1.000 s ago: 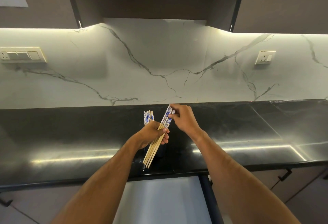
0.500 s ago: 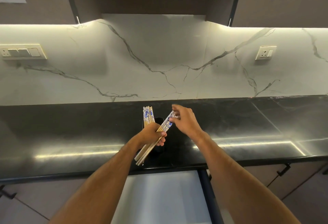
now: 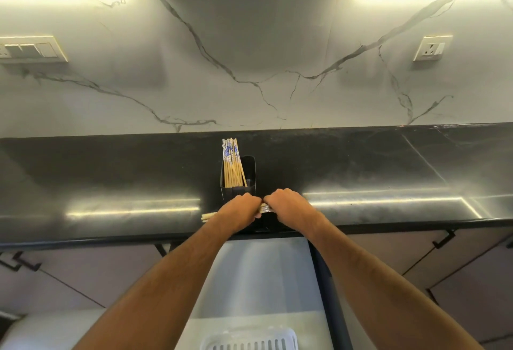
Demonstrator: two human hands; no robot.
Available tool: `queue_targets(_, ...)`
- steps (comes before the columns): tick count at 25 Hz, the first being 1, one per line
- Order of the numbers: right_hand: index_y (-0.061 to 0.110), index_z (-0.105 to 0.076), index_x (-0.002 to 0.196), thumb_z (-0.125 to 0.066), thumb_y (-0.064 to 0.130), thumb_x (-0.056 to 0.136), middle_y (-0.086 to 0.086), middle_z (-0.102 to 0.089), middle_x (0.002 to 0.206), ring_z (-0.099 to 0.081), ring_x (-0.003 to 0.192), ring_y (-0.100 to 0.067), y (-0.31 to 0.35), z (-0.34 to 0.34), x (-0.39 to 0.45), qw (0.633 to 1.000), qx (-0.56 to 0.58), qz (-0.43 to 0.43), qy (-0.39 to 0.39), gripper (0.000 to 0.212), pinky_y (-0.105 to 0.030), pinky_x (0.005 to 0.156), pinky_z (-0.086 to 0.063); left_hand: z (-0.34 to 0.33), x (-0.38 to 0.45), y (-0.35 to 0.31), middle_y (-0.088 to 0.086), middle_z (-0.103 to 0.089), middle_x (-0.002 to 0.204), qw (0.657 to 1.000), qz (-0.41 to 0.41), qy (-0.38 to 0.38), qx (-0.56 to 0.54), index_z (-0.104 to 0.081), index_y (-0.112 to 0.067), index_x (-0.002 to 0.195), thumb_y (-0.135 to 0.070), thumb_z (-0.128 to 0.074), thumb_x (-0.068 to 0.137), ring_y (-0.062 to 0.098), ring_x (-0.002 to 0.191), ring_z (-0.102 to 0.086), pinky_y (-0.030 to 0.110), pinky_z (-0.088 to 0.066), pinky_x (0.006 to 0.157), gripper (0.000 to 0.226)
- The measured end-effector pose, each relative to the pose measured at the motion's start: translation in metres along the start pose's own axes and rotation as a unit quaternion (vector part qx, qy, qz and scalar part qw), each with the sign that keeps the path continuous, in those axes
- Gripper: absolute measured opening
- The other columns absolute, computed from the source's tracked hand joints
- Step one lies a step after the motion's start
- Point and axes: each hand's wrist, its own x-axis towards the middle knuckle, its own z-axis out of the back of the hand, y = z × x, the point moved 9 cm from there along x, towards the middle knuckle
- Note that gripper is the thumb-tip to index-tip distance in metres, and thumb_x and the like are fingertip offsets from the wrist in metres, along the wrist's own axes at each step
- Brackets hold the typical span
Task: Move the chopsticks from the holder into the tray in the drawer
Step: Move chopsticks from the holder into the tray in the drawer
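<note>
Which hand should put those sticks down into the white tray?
Probably the left hand: it grips the chopstick bundle around the middle, while the right hand only pinches its patterned end. The tray lies below both.

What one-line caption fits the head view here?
Both hands, left hand and right hand, grip a bundle of chopsticks level before the black holder, above the white tray.

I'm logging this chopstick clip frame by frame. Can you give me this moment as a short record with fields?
left hand: grips the held bundle, tips jutting left
right hand: grips the bundle's patterned end
bundle pose: about level, over the counter's front edge
holder: black, more chopsticks upright in its left side
drawer: open below the hands
tray: white, slotted, near bottom edge, no chopsticks seen in the visible part
</note>
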Motion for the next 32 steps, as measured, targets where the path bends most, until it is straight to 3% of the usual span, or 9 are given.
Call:
queue_targets(4, 0.019, -0.068, 0.116, -0.062, 0.032, 0.098, -0.003, -0.073, 0.106, -0.067, 0.092, -0.019, -0.013, -0.033, -0.013, 0.982, 0.187, -0.024, -0.006, 0.023, -0.033, 0.078, -0.055, -0.036, 0.000, 0.013, 0.016, -0.068, 0.115, 0.999, 0.016, 0.047, 0.018, -0.063, -0.007, 0.125, -0.013, -0.060, 0.098, 0.028, 0.102, -0.067, 0.039, -0.054, 0.097, 0.027)
queue_targets(7, 0.012, -0.067, 0.124, -0.039, 0.052, 0.105, -0.006, -0.072, 0.120, -0.066, 0.109, -0.020, -0.059, -0.048, -0.034, 0.792, 0.549, -0.228, -0.138, 0.053, -0.038, 0.098, -0.051, -0.049, 0.000, 0.020, 0.016, -0.066, 0.120, 0.999, 0.014, 0.047, 0.011, -0.061, -0.007, 0.127, -0.014, -0.060, 0.099, 0.028, 0.106, -0.065, 0.038, -0.052, 0.100, 0.029)
queue_targets(9, 0.005, -0.063, 0.130, -0.021, 0.054, 0.107, -0.012, -0.069, 0.126, -0.066, 0.116, -0.027, -0.055, -0.076, -0.037, 0.670, 0.669, -0.300, -0.113, 0.069, -0.046, 0.109, -0.046, -0.055, -0.001, 0.019, 0.016, -0.066, 0.119, 0.999, 0.000, 0.043, 0.011, -0.061, -0.007, 0.126, -0.015, -0.060, 0.100, 0.028, 0.106, -0.065, 0.038, -0.052, 0.100, 0.028)
queue_targets(14, 0.004, -0.068, 0.120, -0.019, 0.057, 0.106, -0.014, -0.075, 0.112, -0.071, 0.104, -0.028, -0.015, -0.101, -0.032, 0.622, 0.713, -0.308, -0.094, 0.074, -0.047, 0.101, -0.054, -0.075, -0.005, 0.024, 0.013, -0.068, 0.110, 0.999, -0.024, 0.023, -0.007, -0.063, -0.011, 0.117, -0.014, -0.062, 0.098, 0.025, 0.096, -0.067, 0.040, -0.056, 0.094, 0.019)
queue_targets(16, 0.006, -0.069, 0.117, -0.028, 0.054, 0.106, -0.013, -0.074, 0.110, -0.070, 0.104, -0.028, -0.012, -0.104, -0.037, 0.674, 0.670, -0.295, -0.096, 0.064, -0.044, 0.097, -0.055, -0.088, -0.010, 0.032, 0.012, -0.067, 0.107, 0.999, -0.023, 0.024, -0.009, -0.063, -0.011, 0.114, -0.013, -0.062, 0.097, 0.025, 0.094, -0.067, 0.041, -0.057, 0.093, 0.016)
queue_targets(19, 0.016, -0.070, 0.114, -0.049, 0.045, 0.103, -0.005, -0.073, 0.106, -0.068, 0.098, -0.020, 0.016, -0.090, -0.043, 0.890, 0.421, -0.159, -0.071, 0.036, -0.039, 0.090, -0.057, -0.104, -0.019, 0.032, 0.012, -0.068, 0.107, 0.999, -0.034, 0.013, -0.007, -0.065, -0.010, 0.114, -0.009, -0.062, 0.096, 0.027, 0.095, -0.068, 0.043, -0.056, 0.093, 0.018)
queue_targets(21, 0.019, -0.067, 0.120, -0.060, 0.034, 0.100, -0.003, -0.073, 0.109, -0.068, 0.094, -0.020, 0.051, -0.102, -0.048, 0.978, 0.200, -0.052, -0.005, 0.026, -0.037, 0.087, -0.057, -0.116, -0.024, 0.030, 0.012, -0.069, 0.105, 0.999, -0.039, 0.013, -0.005, -0.065, -0.009, 0.111, -0.007, -0.061, 0.096, 0.028, 0.095, -0.067, 0.040, -0.056, 0.091, 0.016)
queue_targets(24, 0.014, -0.063, 0.124, -0.063, 0.022, 0.099, -0.008, -0.071, 0.113, -0.068, 0.095, -0.025, 0.069, -0.126, -0.059, 0.996, 0.073, -0.048, 0.021, 0.026, -0.036, 0.088, -0.057, -0.137, -0.033, 0.025, 0.012, -0.068, 0.105, 0.999, -0.038, 0.012, -0.007, -0.066, -0.011, 0.109, -0.012, -0.062, 0.098, 0.027, 0.094, -0.066, 0.036, -0.054, 0.087, 0.013)
queue_targets(32, 0.012, -0.064, 0.117, -0.059, 0.009, 0.098, -0.012, -0.069, 0.105, -0.068, 0.089, -0.027, 0.086, -0.189, -0.105, 0.991, 0.076, -0.089, 0.070, 0.019, -0.032, 0.080, -0.054, -0.206, -0.075, 0.021, 0.008, -0.067, 0.101, 0.999, -0.041, 0.024, -0.001, -0.065, -0.015, 0.105, -0.011, -0.063, 0.095, 0.025, 0.088, -0.066, 0.036, -0.057, 0.083, 0.011)
